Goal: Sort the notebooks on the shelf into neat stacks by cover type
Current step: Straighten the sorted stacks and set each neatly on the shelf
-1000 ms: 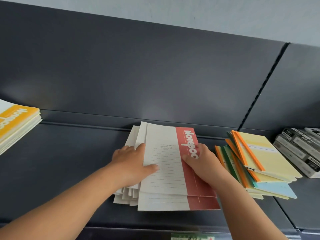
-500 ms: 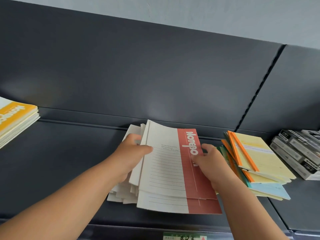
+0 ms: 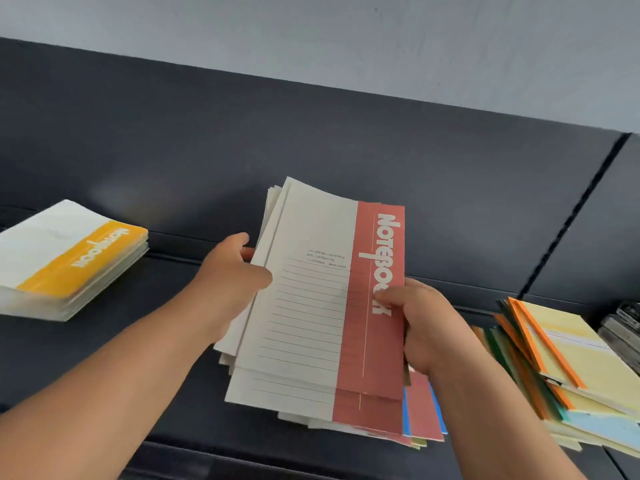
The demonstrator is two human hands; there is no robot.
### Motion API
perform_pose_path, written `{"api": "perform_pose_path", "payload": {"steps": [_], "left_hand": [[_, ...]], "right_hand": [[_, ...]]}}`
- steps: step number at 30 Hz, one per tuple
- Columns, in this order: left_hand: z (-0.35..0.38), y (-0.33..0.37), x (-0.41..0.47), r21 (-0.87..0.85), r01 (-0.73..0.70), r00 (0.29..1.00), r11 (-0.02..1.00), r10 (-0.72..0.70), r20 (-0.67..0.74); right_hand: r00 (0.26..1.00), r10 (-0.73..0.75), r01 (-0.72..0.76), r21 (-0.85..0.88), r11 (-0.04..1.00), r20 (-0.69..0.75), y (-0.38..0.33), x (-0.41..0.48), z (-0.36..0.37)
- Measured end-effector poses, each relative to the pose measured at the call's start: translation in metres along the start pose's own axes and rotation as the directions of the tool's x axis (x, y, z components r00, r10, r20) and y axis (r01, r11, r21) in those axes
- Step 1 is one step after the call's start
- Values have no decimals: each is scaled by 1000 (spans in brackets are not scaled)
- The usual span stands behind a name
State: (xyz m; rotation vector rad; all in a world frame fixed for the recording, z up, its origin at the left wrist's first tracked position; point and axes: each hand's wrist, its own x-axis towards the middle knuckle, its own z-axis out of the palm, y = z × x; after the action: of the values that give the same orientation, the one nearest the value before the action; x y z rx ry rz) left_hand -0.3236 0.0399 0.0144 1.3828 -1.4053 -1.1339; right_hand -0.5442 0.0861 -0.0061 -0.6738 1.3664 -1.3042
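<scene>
A bundle of several red-banded "Notebook" notebooks (image 3: 322, 306) is tilted up off the dark shelf (image 3: 156, 341). My left hand (image 3: 228, 275) grips its left edge, thumb on the cream cover. My right hand (image 3: 422, 323) grips the right edge, thumb pressing the red band. Beneath the bundle lie more notebooks (image 3: 422, 410) with red, blue and yellow edges showing. A neat stack of yellow-banded notebooks (image 3: 69, 261) sits at the left.
A fanned pile of orange-spined, green and pale yellow notebooks (image 3: 561, 362) lies at the right. Dark boxed items (image 3: 623, 327) sit at the far right edge. The shelf's dark back panel (image 3: 311, 150) rises behind, with a vertical seam at the right.
Both hands have lifted the red-banded bundle up off the pile and tilted it toward me. The view has shifted right, so the yellow stack shows more fully.
</scene>
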Motion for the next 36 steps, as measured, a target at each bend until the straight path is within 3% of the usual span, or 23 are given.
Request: {"api": "perform_pose_path", "payload": {"steps": [3,9,12,19,26,31,36], "left_hand": [[-36,0,3,19,-31,999,999,32,-25],[-87,-7,13,-82,-187,953,979,161,-258],[-108,-13,22,-143,-219,940,965,169,-295],[-130,-31,39,-258,-202,968,945,152,-201],[-126,-33,40,-164,-259,963,952,267,28],[-123,-38,43,-53,-302,953,952,301,-23],[-130,-32,47,-72,-345,938,936,341,-55]], "right_hand": [[996,-68,69,-18,997,59,4,5,38],[949,-288,305,-139,942,127,9,12,107],[917,-382,397,-180,900,113,9,15,135],[901,-431,431,-209,878,49,26,24,162],[913,-405,409,-148,901,58,32,22,162],[906,-422,412,-186,892,-18,30,24,169],[887,-457,445,-144,884,-64,25,25,179]]}}
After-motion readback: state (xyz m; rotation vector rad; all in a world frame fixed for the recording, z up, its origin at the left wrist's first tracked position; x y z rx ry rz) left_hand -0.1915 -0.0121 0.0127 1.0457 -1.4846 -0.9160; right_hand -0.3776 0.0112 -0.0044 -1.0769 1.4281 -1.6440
